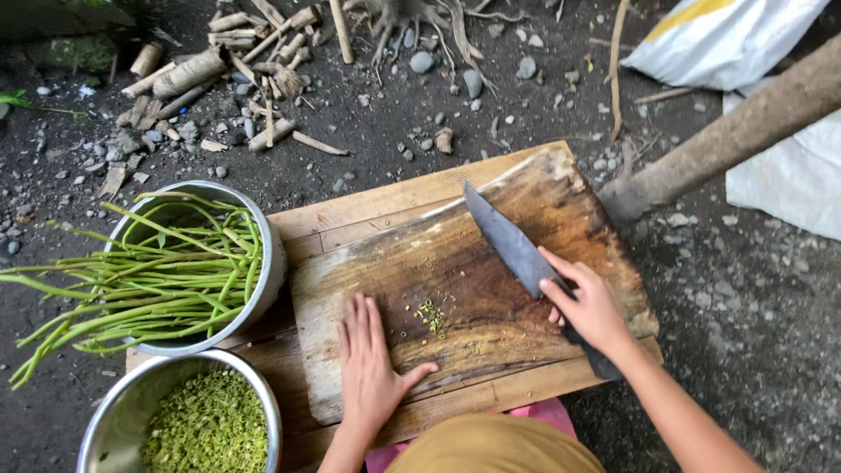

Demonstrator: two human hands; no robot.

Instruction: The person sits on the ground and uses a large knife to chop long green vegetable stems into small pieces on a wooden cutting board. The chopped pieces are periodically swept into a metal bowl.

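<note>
Long green stems [140, 280] fill a metal bowl [272, 254] at left, above a bowl of chopped greens [208, 425]. The left hand [368, 368] lies flat, fingers together, on the stained wooden cutting board [491, 263] beside green bits [429, 314]. The right hand [591, 307] grips a dark, broad-bladed knife [512, 250] resting on the board.

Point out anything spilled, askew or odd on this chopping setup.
Little stands out. The long green stems overhang the upper metal bowl, and a few chopped bits lie loose on the cutting board near the left hand.
</note>
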